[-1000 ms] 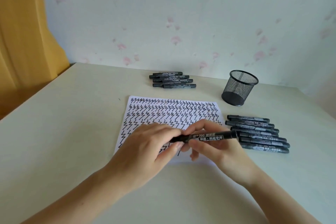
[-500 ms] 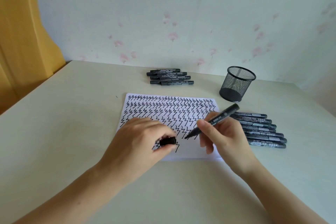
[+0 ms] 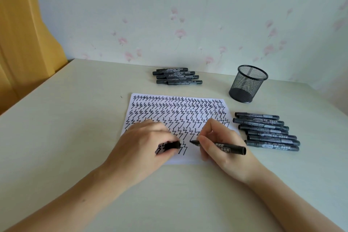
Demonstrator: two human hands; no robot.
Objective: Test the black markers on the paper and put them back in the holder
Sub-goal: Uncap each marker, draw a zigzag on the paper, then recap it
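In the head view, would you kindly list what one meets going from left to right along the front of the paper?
Left hand → marker cap → marker in the right hand → row of markers.

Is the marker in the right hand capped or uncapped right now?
Uncapped. The marker in the right hand shows its bare tip at the paper, and the left hand holds the cap apart.
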